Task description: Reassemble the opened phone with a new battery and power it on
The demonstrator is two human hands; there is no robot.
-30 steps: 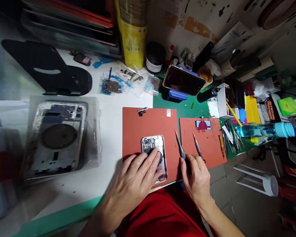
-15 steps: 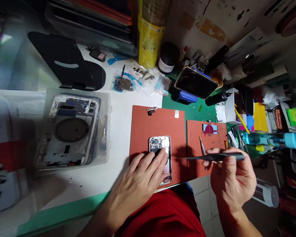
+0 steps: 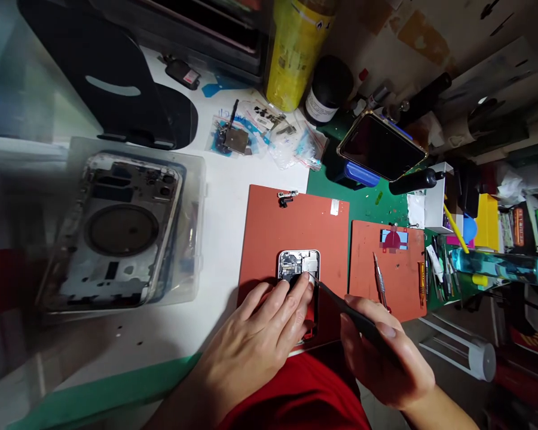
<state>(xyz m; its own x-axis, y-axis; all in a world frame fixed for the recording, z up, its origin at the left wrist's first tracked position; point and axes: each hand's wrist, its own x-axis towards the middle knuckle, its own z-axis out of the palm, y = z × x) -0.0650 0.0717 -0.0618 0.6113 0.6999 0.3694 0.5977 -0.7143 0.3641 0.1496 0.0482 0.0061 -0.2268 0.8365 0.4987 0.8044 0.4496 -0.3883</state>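
An opened phone (image 3: 298, 263) with bare inner parts lies on the red-brown mat. My left hand (image 3: 269, 322) rests over it, fingers stretched flat across its lower and middle part, hiding much of the inside. In my right hand (image 3: 385, 346) are slim black tweezers (image 3: 347, 307), gripped between thumb and fingers. Their thin tip reaches the phone's right side, close to my left fingertips; whether it touches a part I cannot tell. Small metal parts (image 3: 287, 198) lie at the mat's upper edge.
To the left, a clear plastic box (image 3: 197, 233) holds a phone housing (image 3: 116, 233). On the right mat lie a metal pen-like tool (image 3: 379, 278) and a small screen-like piece (image 3: 394, 239). A phone (image 3: 383, 146) leans on a blue stand behind. A bottle (image 3: 497, 266) is far right.
My right hand has moved left and down, bringing the tweezers' tip from beside the phone onto it. My left hand stays on the phone. The whole view has shifted slightly.
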